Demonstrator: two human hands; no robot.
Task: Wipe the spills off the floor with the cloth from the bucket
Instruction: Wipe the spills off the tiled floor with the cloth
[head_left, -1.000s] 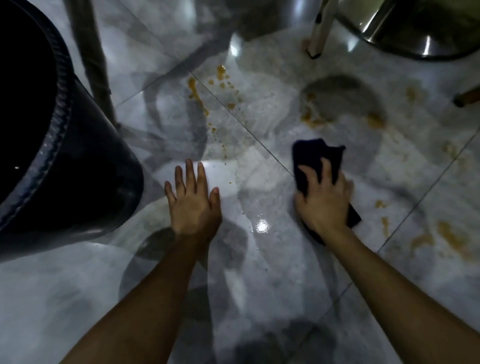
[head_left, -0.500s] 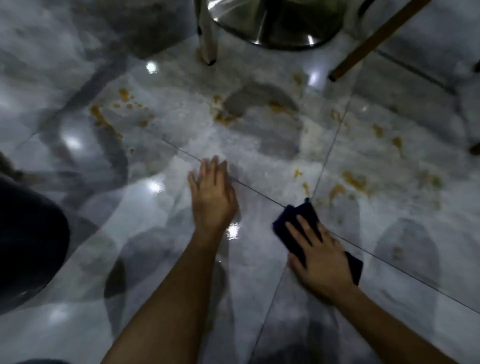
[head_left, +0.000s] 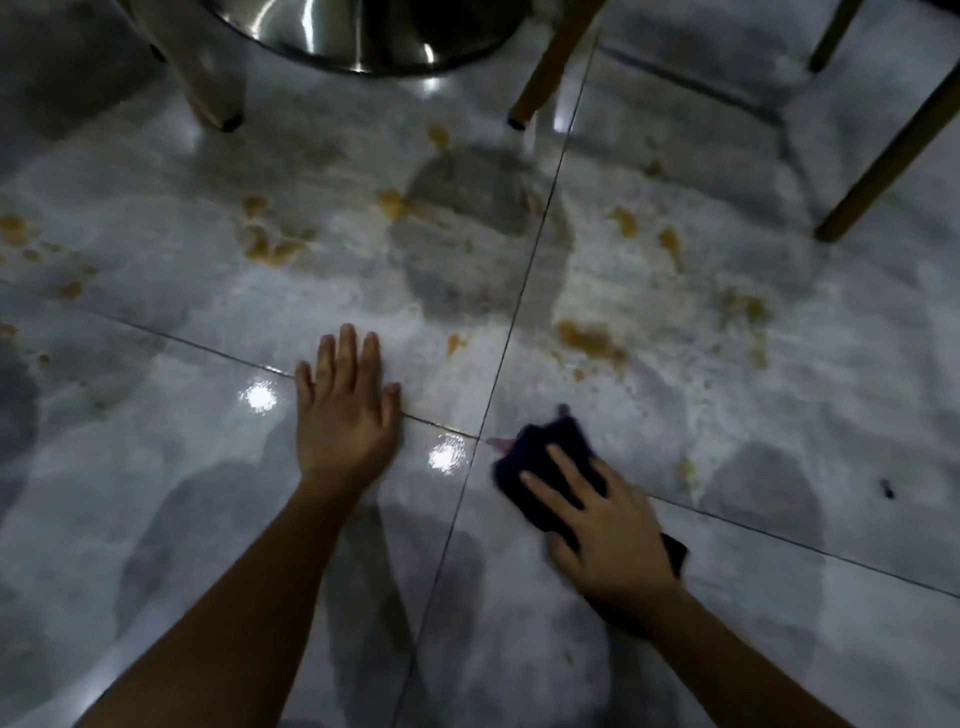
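Note:
A dark blue cloth (head_left: 543, 452) lies flat on the grey marble floor under my right hand (head_left: 605, 530), which presses down on it with fingers spread. My left hand (head_left: 345, 413) rests flat on the floor to the left, fingers apart, holding nothing. Brownish-orange spills mark the tiles beyond the hands: a patch (head_left: 587, 338) just up and right of the cloth, a cluster (head_left: 270, 244) at centre left, and more spots (head_left: 670, 241) further right. The bucket is out of view.
A shiny metal base (head_left: 384, 47) stands at the top centre. Wooden furniture legs (head_left: 545, 73) (head_left: 893, 150) come down at the top right, and a pale leg (head_left: 202, 88) at the top left. Tile seams cross near my hands.
The view has swung right and forward, so the black bucket has left the frame. My right hand has dragged the cloth toward me across the tile; my left hand stays planted.

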